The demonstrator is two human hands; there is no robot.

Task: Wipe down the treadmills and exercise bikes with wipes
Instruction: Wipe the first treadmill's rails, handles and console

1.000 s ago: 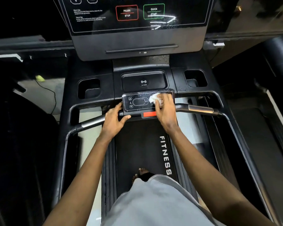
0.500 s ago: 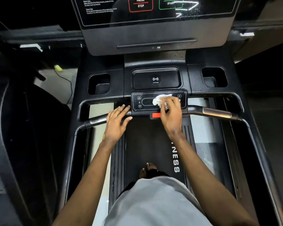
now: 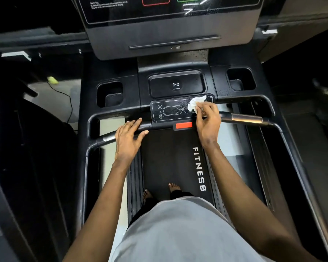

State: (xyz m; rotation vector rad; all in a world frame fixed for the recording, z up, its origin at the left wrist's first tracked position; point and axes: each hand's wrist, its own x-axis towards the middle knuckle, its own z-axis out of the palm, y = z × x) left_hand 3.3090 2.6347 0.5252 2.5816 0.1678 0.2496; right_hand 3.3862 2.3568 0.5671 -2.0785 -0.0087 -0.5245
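Right hand (image 3: 207,125) grip pinches the wipe (image 3: 196,103) at the control panel (image 3: 169,110)'s right end; left hand (image 3: 128,138) lies flat on the handlebar (image 3: 242,118); panel apparently half-wiped; bikes outstanding.

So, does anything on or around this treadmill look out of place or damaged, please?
Nothing looks damaged or askew. The only stray item is a small yellow-green object on the pale floor to the left, beside a thin black cable. The right hand holds a crumpled white wipe on the black control panel.
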